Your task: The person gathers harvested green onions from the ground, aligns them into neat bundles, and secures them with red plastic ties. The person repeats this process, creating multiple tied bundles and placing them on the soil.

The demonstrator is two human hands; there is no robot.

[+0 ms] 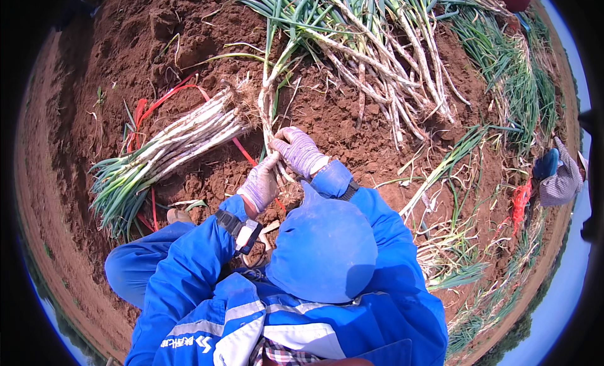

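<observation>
Both my hands wear light purple knit gloves. My left hand and my right hand meet around the lower stalks of a few green onions, whose leaves point away from me and whose roots hang near my knee. To the left lies a thick bundle of green onions, its white stalks side by side, roots towards my hands and green leaves at the lower left. Red plastic ribbon runs on the soil beside and under that bundle. What lies right under my fingers is partly hidden.
A loose pile of green onions lies ahead on reddish soil. Single stalks and peeled leaves are scattered at the right. More onions form a row farther right, near another person's sleeve and red ribbon.
</observation>
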